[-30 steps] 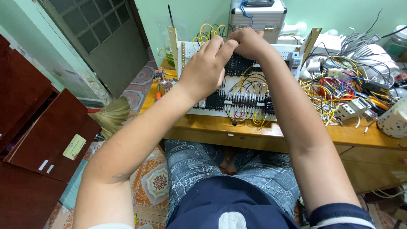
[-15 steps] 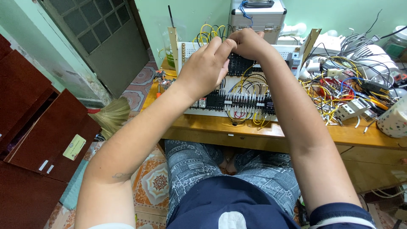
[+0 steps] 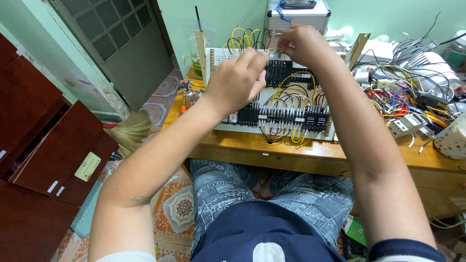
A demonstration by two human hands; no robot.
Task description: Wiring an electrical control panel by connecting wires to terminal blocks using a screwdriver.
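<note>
Your left hand (image 3: 238, 80) hovers over the upper middle of the white wiring panel (image 3: 272, 92), fingers curled and pinched together, though whether they grip a wire you cannot tell from here. Your right hand (image 3: 303, 46) sits at one o'clock from it, at the panel's top edge, fingertips closed on something small among the yellow and black wires (image 3: 247, 36). That panel leans upright on the wooden surface (image 3: 310, 155). At three o'clock lies a tangle of loose coloured wires (image 3: 403, 104); a silver box (image 3: 296, 17) stands behind the panel at twelve o'clock.
</note>
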